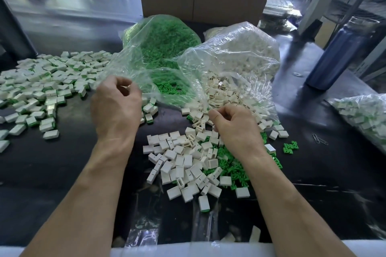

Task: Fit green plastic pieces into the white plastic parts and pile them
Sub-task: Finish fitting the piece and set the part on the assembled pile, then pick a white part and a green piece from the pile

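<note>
Loose white plastic parts (179, 162) lie in a heap on the dark table in front of me, with green plastic pieces (229, 165) mixed in at its right. My right hand (234, 127) hovers over the heap with fingers curled under; what it holds is hidden. My left hand (117, 104) is raised to the left, fingers curled, pinching the edge of the clear bag of green pieces (163, 48). A clear bag of white parts (236, 62) lies open beside it. A pile of fitted white-and-green parts (41, 83) spreads at the left.
A blue bottle (336, 56) stands at the right. Another bag of fitted parts (363, 115) lies at the right edge. A cardboard box (200, 0) stands behind the bags. Paper clips (319, 139) lie near the right heap.
</note>
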### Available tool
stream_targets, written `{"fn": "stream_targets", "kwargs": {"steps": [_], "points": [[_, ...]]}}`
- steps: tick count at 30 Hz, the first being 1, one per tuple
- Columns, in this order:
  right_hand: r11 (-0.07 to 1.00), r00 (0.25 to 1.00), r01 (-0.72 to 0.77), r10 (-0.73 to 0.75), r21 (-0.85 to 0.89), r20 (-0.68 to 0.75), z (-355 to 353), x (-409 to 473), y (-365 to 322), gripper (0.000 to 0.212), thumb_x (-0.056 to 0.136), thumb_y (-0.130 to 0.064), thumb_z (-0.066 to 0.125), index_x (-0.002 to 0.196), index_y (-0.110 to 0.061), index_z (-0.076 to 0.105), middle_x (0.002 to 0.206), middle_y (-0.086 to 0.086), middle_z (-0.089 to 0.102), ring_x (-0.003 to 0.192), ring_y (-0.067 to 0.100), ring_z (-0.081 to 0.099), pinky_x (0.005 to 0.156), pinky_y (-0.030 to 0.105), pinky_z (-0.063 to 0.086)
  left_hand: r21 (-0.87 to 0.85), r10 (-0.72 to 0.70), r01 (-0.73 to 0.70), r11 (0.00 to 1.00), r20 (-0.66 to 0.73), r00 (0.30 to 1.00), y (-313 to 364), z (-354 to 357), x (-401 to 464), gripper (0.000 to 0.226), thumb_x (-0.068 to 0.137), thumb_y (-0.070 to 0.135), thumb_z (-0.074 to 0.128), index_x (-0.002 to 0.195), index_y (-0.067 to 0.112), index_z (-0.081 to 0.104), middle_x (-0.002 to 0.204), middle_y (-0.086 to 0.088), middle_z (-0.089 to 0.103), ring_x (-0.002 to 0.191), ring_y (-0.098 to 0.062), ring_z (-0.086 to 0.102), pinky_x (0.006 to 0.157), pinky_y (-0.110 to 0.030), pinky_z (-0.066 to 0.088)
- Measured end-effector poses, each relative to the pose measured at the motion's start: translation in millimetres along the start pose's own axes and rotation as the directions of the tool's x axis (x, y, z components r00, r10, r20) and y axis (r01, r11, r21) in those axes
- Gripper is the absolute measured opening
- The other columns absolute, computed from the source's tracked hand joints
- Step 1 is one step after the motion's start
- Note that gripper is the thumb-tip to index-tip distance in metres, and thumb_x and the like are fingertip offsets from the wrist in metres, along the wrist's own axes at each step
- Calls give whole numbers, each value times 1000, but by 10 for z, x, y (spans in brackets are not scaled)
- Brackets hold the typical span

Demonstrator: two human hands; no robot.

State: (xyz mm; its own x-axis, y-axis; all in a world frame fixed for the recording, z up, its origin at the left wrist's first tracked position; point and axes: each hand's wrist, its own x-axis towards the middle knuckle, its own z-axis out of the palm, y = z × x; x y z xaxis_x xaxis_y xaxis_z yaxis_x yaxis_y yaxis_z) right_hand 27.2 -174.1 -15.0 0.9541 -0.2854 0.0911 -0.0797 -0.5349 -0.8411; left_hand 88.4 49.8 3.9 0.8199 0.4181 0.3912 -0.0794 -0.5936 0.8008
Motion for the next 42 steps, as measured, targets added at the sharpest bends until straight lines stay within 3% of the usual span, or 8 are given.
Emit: {"fn": "stream_targets", "kwargs": {"steps": [8, 13, 16, 21, 27, 31, 38, 42], "points": [[999, 1000, -14, 15, -51, 16, -13, 15, 23, 28, 103, -43, 65, 80, -28, 67, 75, -10, 64, 68, 10, 59, 66, 30, 47, 282, 46, -53, 958, 32, 998, -78, 5, 34, 11, 95, 22, 70, 104, 17, 73, 112, -12, 68, 107, -34, 64, 94, -53, 53], [999, 999, -14, 15, 33, -39, -65, 27, 23, 20, 104, -34, 65, 121, -29, 74, 98, -15, 69, 94, 3, 66, 88, 28, 56, -35, 174, -171, 985, 150, 973, 62, 62, -113, 9, 100, 26, 67, 97, 18, 69, 98, -3, 70, 90, -18, 67, 83, -39, 59], [1000, 998, -2, 3, 11, -63, -95, 40, 32, 25, 104, -32, 66, 128, -30, 71, 99, -17, 67, 93, 0, 63, 90, 28, 57, -162, 273, -225, 961, 400, 875, 161, 104, -261, 9, 100, 31, 68, 92, 26, 67, 85, 13, 67, 75, 3, 65, 68, -15, 56], [998, 996, 30, -34, -58, -79, -177, 56, 41, 4, 100, -29, 73, 97, -31, 71, 91, -15, 69, 85, 0, 64, 74, 21, 51, -15, 227, -297, 955, 683, 694, 149, 195, -375, 4, 100, 35, 68, 97, 34, 71, 94, 18, 66, 87, 3, 61, 80, -24, 54], [925, 994, -34, 71, -379, 84, -456, 60, 43, 9, 94, -37, 78, 86, -34, 76, 85, -19, 71, 81, 3, 66, 83, 36, 60, 83, 109, -266, 960, 765, 634, 93, 190, -320, 8, 99, 38, 69, 104, 38, 75, 109, 19, 62, 105, -5, 56, 92, -28, 47], [920, 952, -36, 150, -391, 265, -601, 25, 8, 10, 86, -41, 86, 84, -37, 77, 84, -15, 71, 77, 4, 67, 65, 26, 52, 90, 86, -246, 965, 778, 622, 78, 200, -311, 12, 99, 38, 69, 108, 40, 77, 114, 21, 61, 105, -4, 57, 87, -23, 44], [876, 849, 53, 213, -479, 484, -716, -13, -47, 58, 68, -52, 94, 120, -48, 69, 104, -18, 62, 90, 4, 61, 79, 30, 51, 45, 91, -213, 976, 805, 586, 48, 199, -291, 11, 93, 47, 73, 102, 41, 77, 108, 22, 60, 93, 4, 58, 70, -13, 41], [828, 874, 166, 128, -535, 469, -612, 0, -64, 43, 82, -40, 89, 121, -43, 70, 110, -21, 61, 90, -3, 54, 73, 22, 42, 37, 78, -181, 983, 804, 589, 47, 199, -289, 10, 95, 43, 73, 102, 39, 77, 104, 23, 64, 89, 5, 61, 70, -15, 47]]}}
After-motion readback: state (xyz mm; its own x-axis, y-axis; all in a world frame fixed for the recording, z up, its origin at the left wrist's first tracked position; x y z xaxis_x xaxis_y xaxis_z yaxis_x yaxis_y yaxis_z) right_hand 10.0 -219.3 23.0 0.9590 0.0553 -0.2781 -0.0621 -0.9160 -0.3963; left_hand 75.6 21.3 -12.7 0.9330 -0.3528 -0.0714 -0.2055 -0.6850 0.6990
